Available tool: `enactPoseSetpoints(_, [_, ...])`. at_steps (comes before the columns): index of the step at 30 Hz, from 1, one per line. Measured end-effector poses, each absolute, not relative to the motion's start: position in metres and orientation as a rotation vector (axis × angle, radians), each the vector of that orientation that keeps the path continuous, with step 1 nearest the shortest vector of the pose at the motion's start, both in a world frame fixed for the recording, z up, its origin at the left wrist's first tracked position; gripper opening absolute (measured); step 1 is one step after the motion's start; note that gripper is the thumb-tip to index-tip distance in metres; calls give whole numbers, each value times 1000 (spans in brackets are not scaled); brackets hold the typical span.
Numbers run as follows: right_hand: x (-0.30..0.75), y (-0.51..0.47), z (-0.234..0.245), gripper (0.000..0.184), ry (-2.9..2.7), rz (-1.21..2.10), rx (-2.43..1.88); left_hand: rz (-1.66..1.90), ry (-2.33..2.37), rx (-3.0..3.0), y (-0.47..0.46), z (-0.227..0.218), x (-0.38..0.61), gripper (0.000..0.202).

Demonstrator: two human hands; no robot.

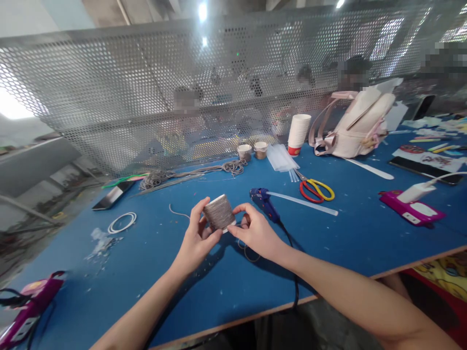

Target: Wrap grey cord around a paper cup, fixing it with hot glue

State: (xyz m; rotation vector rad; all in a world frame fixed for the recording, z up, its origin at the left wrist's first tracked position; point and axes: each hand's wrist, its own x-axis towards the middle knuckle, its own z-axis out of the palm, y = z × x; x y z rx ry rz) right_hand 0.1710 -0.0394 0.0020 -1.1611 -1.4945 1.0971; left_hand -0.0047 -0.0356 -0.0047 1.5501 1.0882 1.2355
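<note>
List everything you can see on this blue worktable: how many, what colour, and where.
cord-wrapped cup: one, grey, held up, centre
glue gun: one, blue, right of the cord-wrapped cup
glue stick: one, clear, extending right from the glue gun
scissors: one pair, red and yellow handles, centre right
paper cup stack: one, white with red base, far centre
small cups: two, grey-brown, left of the stack
bag: one, cream and pink, far right
phone: one, dark, far left
power strips: two, magenta, near left and right
table: one, blue, under everything
left hand: one, bare, on the cup's left side
right hand: one, bare, on the cup's right side
</note>
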Motion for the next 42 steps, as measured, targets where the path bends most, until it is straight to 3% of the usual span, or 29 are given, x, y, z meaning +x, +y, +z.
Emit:
enactPoseSetpoints(7, [173, -40, 0, 20, -1577, 981, -1098, 1309, 1035, 1582, -33, -4, -4, 61])
enactPoseSetpoints(14, [174, -54, -2, 8, -1878, 521, -824, 1525, 1094, 1629, -23, -11, -8, 58])
enactPoseSetpoints(19, [189, -94, 6, 17, -2325, 170, -492, 1616, 1072, 1562, -14, -16, -13, 58])
enactPoseSetpoints(23, [232, -112, 4, 26, -2418, 98, -517, 1576, 1061, 1506, -16, -13, -12, 56])
enactPoseSetpoints(27, [276, -81, -8, 15, -2102, 147, -1018, 1551, 1032, 1492, -18, -9, -9, 58])
enactPoseSetpoints(31, [292, -26, -16, 20, -1911, 421, -1544, 1547, 1040, 1502, -17, -7, -8, 57])
enactPoseSetpoints(35, [279, 12, -19, 27, -1858, 738, -1510, 1542, 1062, 1493, -15, -7, -9, 55])
enactPoseSetpoints(40, [251, 31, -23, 8, -1718, 861, -1549, 1532, 1045, 1478, -11, -11, -9, 57])
enactPoseSetpoints(42, [241, 31, -21, 11, -1665, 904, -1543, 1511, 1030, 1461, -11, -13, -8, 58])
